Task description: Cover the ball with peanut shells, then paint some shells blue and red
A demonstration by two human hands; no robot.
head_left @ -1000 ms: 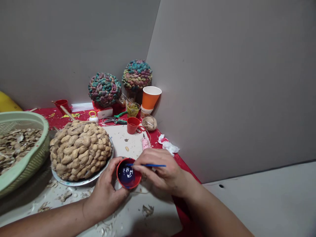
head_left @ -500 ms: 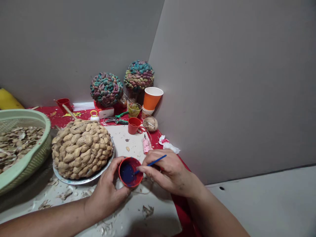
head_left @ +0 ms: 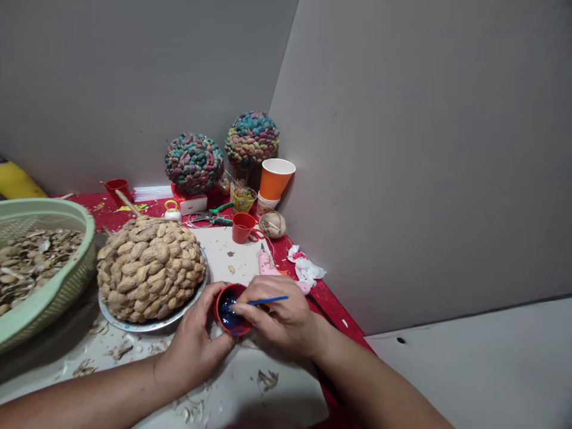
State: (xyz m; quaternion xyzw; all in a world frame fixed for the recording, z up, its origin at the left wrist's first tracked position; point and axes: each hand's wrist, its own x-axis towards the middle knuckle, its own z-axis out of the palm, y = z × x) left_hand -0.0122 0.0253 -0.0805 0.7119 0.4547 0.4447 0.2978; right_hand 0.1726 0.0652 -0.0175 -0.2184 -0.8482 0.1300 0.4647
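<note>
Now your right hand (head_left: 268,310), fingertips pinched on the brush (head_left: 272,299), has shifted left over the red cup (head_left: 233,290), likely working the paint (head_left: 227,319); left hand (head_left: 203,333) half-curls around the cup, near the peanut ball (head_left: 152,268).

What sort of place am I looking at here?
Probably a craft corner, at home or in a small workshop: a blue paintbrush is held at a red cup of dark blue liquid, seemingly paint, and a peanut-covered ball sits on a plate.

No readable lettering or numbers.
</note>
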